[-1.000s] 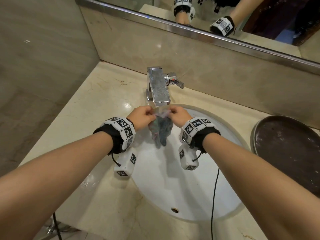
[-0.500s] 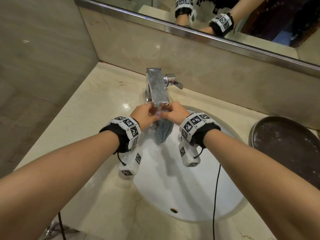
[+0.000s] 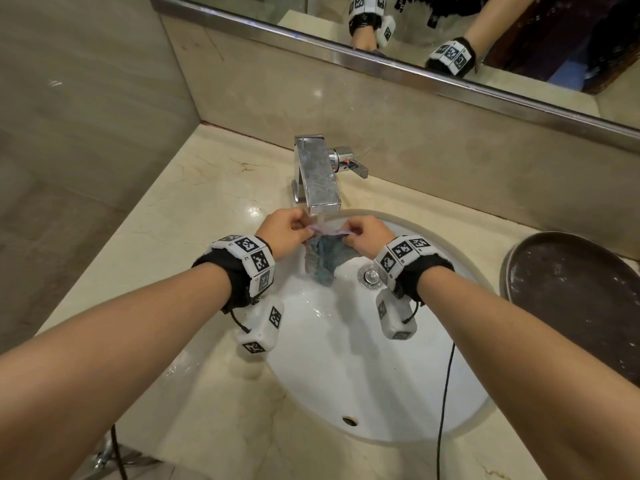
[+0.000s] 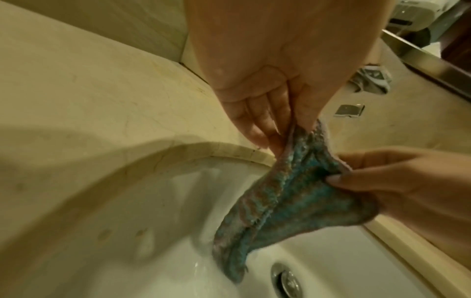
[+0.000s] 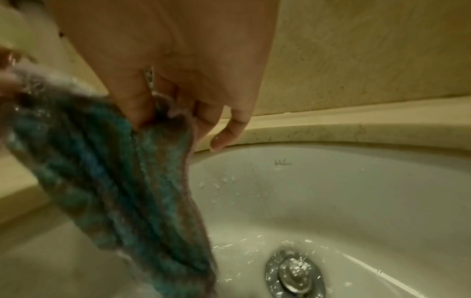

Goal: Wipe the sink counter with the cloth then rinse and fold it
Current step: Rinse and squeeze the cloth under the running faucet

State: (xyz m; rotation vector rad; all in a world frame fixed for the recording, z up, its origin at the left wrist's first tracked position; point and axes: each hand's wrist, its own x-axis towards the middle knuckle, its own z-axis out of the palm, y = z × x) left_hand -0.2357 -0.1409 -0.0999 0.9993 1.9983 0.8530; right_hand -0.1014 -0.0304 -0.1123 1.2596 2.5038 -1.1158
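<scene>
Presently on hand:

- Cloth (image 3: 320,259): blue-green with a pale pink edge, wet, held up over the back of the sink (image 3: 346,393) directly under the tap (image 3: 317,181); its top edge is stretched between both hands, and the rest hangs bunched down into the bowl.
- Left hand (image 3: 285,232): thumb and fingers pinching the cloth's top edge on the left.
- Right hand (image 3: 369,233): thumb and fingers pinching the cloth's top edge on the right; little finger sticking out free.
- Water (image 3: 320,221): running from the spout onto the stretched edge, splashing around the drain (image 3: 370,276).
- Counter (image 3: 194,209): beige marble around the sink.
- Dark round tray (image 3: 575,285): at the counter's right edge.
- Mirror (image 3: 450,39): along the back wall.
</scene>
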